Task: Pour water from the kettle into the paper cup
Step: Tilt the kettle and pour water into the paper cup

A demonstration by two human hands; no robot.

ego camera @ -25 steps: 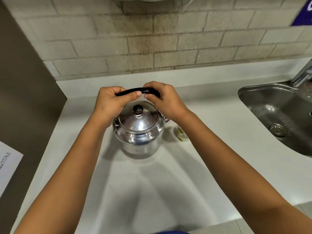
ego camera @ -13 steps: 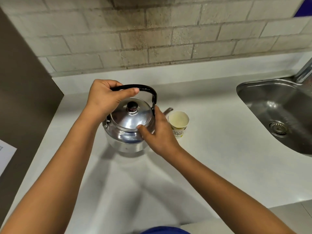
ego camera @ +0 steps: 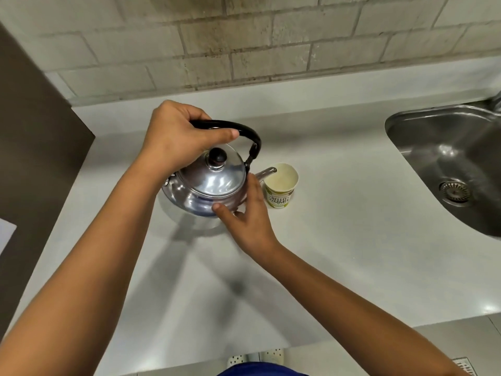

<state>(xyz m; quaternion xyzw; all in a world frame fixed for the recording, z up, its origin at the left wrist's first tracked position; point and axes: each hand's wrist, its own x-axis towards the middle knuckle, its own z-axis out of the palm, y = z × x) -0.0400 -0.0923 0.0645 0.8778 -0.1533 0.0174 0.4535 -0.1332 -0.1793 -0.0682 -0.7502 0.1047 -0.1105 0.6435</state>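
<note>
A shiny steel kettle (ego camera: 208,189) with a black knob and black handle is lifted off the white counter and tilted to the right. Its spout (ego camera: 267,172) reaches over the left rim of the paper cup (ego camera: 280,185), a white and green cup printed "HELLO SUMMER" that stands upright on the counter. My left hand (ego camera: 176,137) is closed around the black handle from above. My right hand (ego camera: 248,213) presses its fingers and thumb against the kettle's lower right side, just left of the cup. I cannot make out any water stream.
A steel sink (ego camera: 447,164) with a drain strainer is sunk into the counter at the right. A brick-pattern wall runs along the back. A dark panel (ego camera: 35,147) borders the counter's left side. The counter's front edge (ego camera: 325,335) is close to my body.
My right hand left the handle and came down to the kettle's side. The kettle rose and tipped right, bringing its spout over the cup, which came into full view.
</note>
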